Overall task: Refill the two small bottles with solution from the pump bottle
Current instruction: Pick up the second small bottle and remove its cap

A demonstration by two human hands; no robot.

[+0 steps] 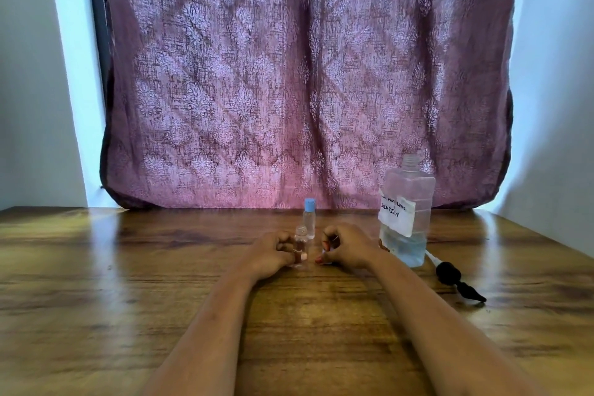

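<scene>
left hand (273, 251) grips the open small bottle (301, 239); right hand (345, 246) beside it pinches a small cap (327, 256).

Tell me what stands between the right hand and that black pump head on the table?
The big labelled bottle, its neck open, stands between the right hand and the pump head, seen in the head view.
</scene>
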